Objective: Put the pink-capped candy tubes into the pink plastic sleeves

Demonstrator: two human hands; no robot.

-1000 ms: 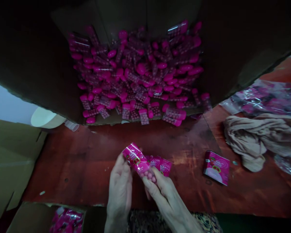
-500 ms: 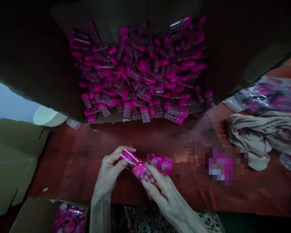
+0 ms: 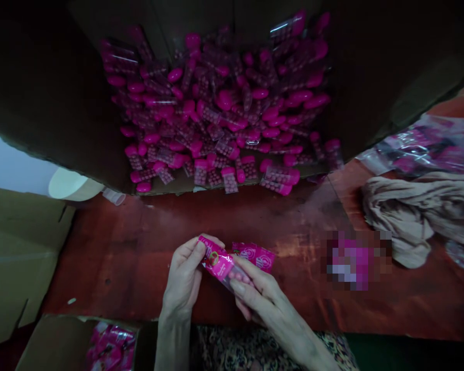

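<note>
Between my hands is a small clear container of pink balls [image 3: 240,273], with a pink printed wrapper [image 3: 218,262] around its upper part. My left hand [image 3: 185,273] pinches the wrapper's upper left end between thumb and fingers. My right hand [image 3: 259,291] grips the container's lower end, thumb on top. The container lies tilted, its cap end hidden by the wrapper. Just behind my right hand, flat pink printed wrappers [image 3: 261,257] lie on the red-brown table [image 3: 139,268].
A large cardboard box [image 3: 34,98] opens toward me, with many pink-capped containers [image 3: 224,103] inside. At lower left a smaller box [image 3: 58,340] holds pink packets [image 3: 112,345]. A white bowl [image 3: 73,185], a beige cloth [image 3: 406,216] and a plastic bag [image 3: 429,144] stand around.
My left hand has shifted slightly right and turned the wrapper, so its printed face now shows flatter. The wrapper and container appear more in line. My right hand keeps its grip.
</note>
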